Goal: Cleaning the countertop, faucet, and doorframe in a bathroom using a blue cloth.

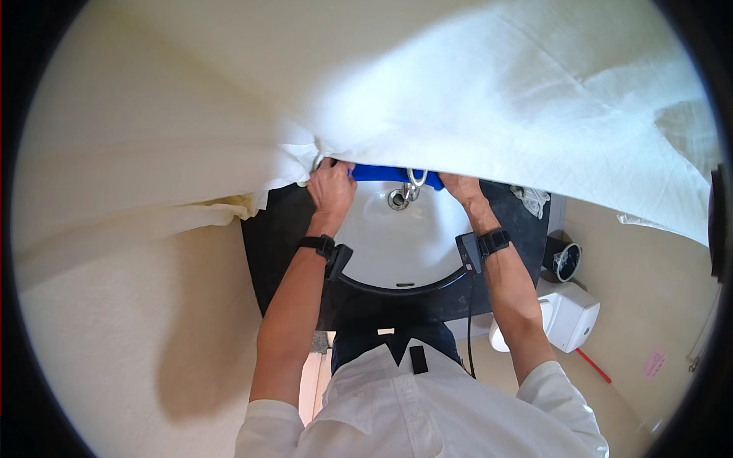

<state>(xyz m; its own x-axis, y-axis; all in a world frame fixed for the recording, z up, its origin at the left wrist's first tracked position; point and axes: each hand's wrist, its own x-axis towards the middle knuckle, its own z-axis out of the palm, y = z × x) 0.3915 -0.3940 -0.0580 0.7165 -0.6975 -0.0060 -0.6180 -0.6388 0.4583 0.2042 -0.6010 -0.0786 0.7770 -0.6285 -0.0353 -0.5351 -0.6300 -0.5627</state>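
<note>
A white washbasin [397,244] with a chrome faucet [413,191] is set in a black counter in front of me. A long blue strip [382,174], its material unclear, stretches behind the faucet between my hands. My left hand [333,185] is closed at its left end, with bunched white cloth right beside the fingers. At the other end, my right hand [461,186] touches the blue strip, its fingers mostly hidden under the edge of a large white sheet [427,84]. That sheet hangs across the far side and covers whatever is behind it.
Crumpled clear plastic [531,200] lies on the right of the black counter [282,252]. To the right are a black bin [565,259], a white box-shaped fixture [573,314] and a red stick [593,366]. Black devices are strapped to both my wrists; a cable hangs from the right one.
</note>
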